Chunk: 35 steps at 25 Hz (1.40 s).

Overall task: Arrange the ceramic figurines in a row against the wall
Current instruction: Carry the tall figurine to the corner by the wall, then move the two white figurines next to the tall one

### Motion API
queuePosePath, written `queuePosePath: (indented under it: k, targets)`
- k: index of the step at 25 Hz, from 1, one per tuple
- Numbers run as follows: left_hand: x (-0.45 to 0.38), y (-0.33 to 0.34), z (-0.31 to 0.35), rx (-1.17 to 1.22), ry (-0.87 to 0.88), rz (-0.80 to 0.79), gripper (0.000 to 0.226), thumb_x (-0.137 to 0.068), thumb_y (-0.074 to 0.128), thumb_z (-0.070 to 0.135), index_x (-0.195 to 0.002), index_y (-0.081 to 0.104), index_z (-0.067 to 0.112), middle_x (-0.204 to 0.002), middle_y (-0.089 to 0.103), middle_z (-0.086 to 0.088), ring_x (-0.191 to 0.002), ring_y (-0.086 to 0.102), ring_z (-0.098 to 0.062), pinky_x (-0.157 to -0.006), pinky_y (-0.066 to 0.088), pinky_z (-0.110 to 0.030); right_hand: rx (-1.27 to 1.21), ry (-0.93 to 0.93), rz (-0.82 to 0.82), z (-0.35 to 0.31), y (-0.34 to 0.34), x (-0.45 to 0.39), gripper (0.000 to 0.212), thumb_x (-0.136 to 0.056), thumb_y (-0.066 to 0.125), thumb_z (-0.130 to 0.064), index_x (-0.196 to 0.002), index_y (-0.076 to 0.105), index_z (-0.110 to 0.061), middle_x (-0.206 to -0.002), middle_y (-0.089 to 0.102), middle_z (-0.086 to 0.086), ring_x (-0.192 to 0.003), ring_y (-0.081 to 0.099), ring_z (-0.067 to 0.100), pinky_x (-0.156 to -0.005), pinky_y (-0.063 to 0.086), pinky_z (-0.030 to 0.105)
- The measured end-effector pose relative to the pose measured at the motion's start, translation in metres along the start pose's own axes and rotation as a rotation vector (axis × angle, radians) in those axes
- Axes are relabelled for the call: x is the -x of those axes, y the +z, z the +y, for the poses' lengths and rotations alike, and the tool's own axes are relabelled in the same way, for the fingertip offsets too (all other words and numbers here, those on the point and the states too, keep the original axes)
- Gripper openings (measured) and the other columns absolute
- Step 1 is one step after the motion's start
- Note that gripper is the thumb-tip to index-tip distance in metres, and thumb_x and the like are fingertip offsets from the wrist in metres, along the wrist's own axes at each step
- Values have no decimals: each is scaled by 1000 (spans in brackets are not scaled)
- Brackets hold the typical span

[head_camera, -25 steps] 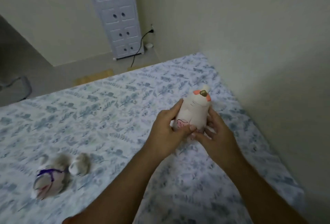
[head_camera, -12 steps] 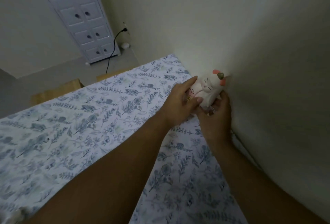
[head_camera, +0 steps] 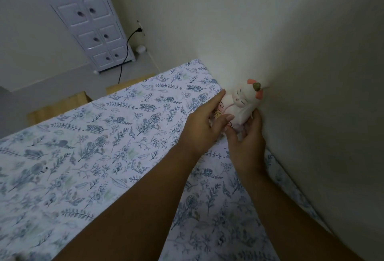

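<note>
Against wall (head_camera: 291,53): figurine (head_camera: 242,102), L hand (head_camera: 199,127) & R hand (head_camera: 247,142) fingers curled round it.

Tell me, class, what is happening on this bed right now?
A person is holding a white ceramic figurine with pink ears in both hands, the left hand on its near side and the right hand under its base. They hold it at the far edge of the floral bedsheet, with its head right at the wall. It is tilted and not yet let go. No other figurines stand along the wall in view.
</note>
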<state>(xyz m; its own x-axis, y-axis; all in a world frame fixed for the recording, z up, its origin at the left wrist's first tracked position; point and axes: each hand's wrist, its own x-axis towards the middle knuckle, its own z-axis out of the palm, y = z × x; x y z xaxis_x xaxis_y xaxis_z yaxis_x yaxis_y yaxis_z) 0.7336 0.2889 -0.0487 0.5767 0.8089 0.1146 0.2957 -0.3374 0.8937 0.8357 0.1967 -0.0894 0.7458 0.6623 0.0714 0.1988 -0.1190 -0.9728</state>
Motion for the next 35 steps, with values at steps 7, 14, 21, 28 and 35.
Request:
queuePosePath:
  k: [7,14,21,28,35]
  targets:
    - [22,-13,10,-130,-133,9,69,-97,50,59,-156,29,31,-161,37,5,-146,29,-9,-113,27,-27,231,-40,-59,-23,-14,10,72,-86,73,-48,-147,36,-36,-119,55,-44,-107,53,-26,-80,50,10]
    - [172,-90,-1,-366,-243,104,67,-103,40,52,-158,25,17,-166,25,-1,-154,11,-16,-125,10,-40,652,-70,-302,-50,-8,127,70,-92,56,-59,-152,37,-27,-159,40,2,-145,37,22,-114,39,51]
    - [338,-238,-4,-557,-358,331,63,-103,44,46,-157,30,16,-165,28,-1,-155,10,-19,-122,0,-33,783,-352,-742,-108,90,260,69,-97,50,-56,-157,30,-29,-167,22,-7,-154,15,14,-124,15,47]
    - [447,-327,-38,-556,-529,455,75,-97,54,50,-157,26,16,-166,24,-3,-155,6,-21,-124,2,-41,811,-493,-949,-142,190,363,74,-95,57,-50,-158,27,-27,-169,17,-2,-155,12,19,-125,13,45]
    - [457,-338,-92,-357,-634,296,95,-84,71,47,-159,16,31,-167,15,-14,-154,9,-31,-120,24,-54,818,-346,-1093,-127,253,401,86,-90,74,-20,-159,23,-23,-169,11,7,-153,19,29,-120,27,41]
